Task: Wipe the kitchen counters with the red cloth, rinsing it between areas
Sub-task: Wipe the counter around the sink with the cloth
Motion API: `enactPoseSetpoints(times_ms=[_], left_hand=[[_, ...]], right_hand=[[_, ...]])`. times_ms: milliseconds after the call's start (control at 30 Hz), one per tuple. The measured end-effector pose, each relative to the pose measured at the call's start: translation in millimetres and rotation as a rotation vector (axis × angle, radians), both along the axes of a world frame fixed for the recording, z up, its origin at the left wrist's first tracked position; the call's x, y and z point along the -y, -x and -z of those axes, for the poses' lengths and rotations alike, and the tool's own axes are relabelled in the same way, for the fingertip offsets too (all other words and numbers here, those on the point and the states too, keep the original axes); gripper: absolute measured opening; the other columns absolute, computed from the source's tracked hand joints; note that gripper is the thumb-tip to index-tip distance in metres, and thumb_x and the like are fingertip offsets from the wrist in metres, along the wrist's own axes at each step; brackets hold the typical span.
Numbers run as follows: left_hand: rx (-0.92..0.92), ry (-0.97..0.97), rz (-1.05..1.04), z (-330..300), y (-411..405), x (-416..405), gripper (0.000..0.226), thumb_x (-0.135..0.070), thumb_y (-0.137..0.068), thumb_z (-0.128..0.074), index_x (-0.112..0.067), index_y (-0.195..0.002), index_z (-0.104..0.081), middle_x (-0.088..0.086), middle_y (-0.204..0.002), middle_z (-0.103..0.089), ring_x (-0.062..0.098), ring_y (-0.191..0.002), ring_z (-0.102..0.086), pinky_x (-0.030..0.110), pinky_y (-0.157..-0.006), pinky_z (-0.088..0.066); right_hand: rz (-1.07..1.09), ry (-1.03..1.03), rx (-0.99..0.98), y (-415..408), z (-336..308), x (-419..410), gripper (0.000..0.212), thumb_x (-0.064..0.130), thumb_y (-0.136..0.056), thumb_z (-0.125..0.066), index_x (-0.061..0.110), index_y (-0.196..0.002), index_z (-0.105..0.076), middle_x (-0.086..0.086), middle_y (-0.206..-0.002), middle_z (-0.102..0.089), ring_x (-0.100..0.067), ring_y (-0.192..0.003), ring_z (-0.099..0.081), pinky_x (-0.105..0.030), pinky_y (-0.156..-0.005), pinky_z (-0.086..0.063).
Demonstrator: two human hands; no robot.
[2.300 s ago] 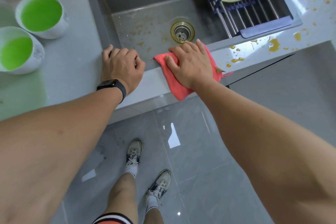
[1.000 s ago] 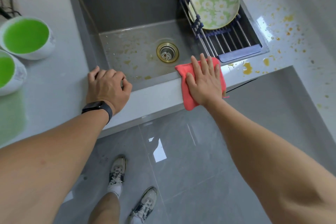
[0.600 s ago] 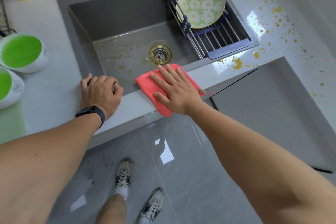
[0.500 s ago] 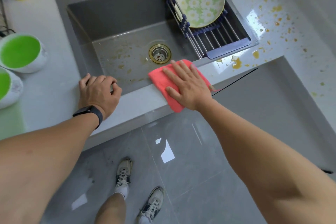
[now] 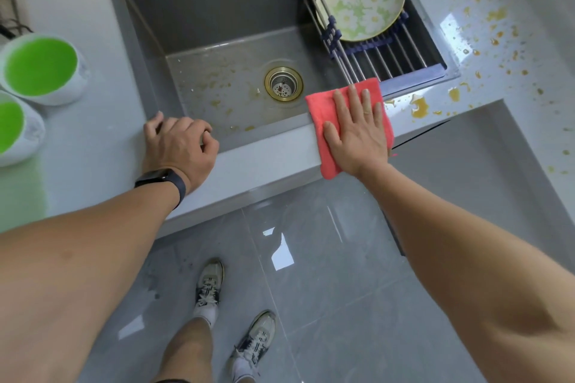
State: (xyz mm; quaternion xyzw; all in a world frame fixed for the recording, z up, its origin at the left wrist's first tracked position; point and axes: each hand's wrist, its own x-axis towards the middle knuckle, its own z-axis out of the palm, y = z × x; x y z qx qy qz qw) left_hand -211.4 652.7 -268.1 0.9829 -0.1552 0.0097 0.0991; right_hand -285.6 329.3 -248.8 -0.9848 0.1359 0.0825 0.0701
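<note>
A: Position of the folded red microfibre cloth [image 5: 320, 109] to be logged.

B: Cloth is noted on the front strip of the pale grey stone counter [image 5: 267, 162], at the near rim of the grey rectangular sink [image 5: 217, 25], its near end hanging over the counter edge. It is pinned flat under the right hand [image 5: 357, 134]; the fingers [image 5: 353, 102] are recorded as straight and spread, pressing, not curled round anything.

A: Left hand [image 5: 180, 146]?

B: Rested on the sink's front left corner, fingers loosely bent over the rim; nothing is held. It is judged a brace only.

A: Relation for the coming stroke?

B: Long axis of the cloth is seen running front to back, in line with the fingers. Unwiped yellow-brown sauce splatters [image 5: 420, 106] lie just beside the cloth's right edge, on the little-finger side, with more scattered along the right-hand counter. The right hand is the nearer by far. A sideways sweep to the right is judged likely; the blue-framed steel roll-up drying rack [image 5: 382, 62] touches the cloth's far edge and would need to be skirted.
</note>
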Motion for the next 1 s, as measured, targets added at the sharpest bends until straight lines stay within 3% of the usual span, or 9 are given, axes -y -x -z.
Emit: enactPoseSetpoints(times_ms=[333, 500, 800, 1000], left_hand=[[0.024, -0.001, -0.009, 0, 1, -1, 0.034, -0.032, -0.094, -0.036, -0.020, -0.093, -0.068, 0.004, -0.091, -0.067, 0.030, -0.098, -0.059, 0.048, -0.115, -0.023], [0.011, 0.023, -0.011, 0, -1, -2, 0.034, -0.032, -0.093, -0.036, -0.023, -0.095, -0.068, 0.002, -0.091, -0.069, 0.028, -0.098, -0.059, 0.045, -0.116, -0.021], [0.008, 0.039, -0.004, 3, -1, -3, 0.032, -0.032, -0.093, -0.037, -0.024, -0.092, -0.068, -0.001, -0.088, -0.066, 0.027, -0.095, -0.057, 0.045, -0.116, -0.021], [0.001, 0.043, -0.002, 4, -2, -5, 0.031, -0.033, -0.093, -0.037, -0.024, -0.091, -0.067, -0.002, -0.087, -0.065, 0.027, -0.095, -0.057, 0.044, -0.116, -0.021]], right_hand=[[-0.244, -0.056, 0.058, 10, 8, -177, 0.068, 0.053, -0.104, -0.026, 0.024, -0.165, -0.017, -0.011, -0.173, -0.010, -0.032, -0.160, -0.003, -0.050, -0.128, 0.003], [-0.395, -0.030, 0.100, 11, 11, -125, 0.066, 0.060, -0.103, -0.032, 0.032, -0.163, -0.028, -0.005, -0.172, -0.020, -0.027, -0.159, -0.014, -0.048, -0.128, -0.006], [-0.148, 0.033, 0.029, 0, 2, 19, 0.071, 0.068, -0.102, -0.020, 0.037, -0.164, -0.012, 0.001, -0.174, -0.010, -0.021, -0.160, -0.001, -0.049, -0.129, 0.000], [-0.081, 0.010, 0.017, -5, 3, 16, 0.067, 0.062, -0.104, -0.019, 0.034, -0.165, -0.008, 0.001, -0.174, -0.004, -0.022, -0.160, 0.006, -0.048, -0.129, 0.006]])
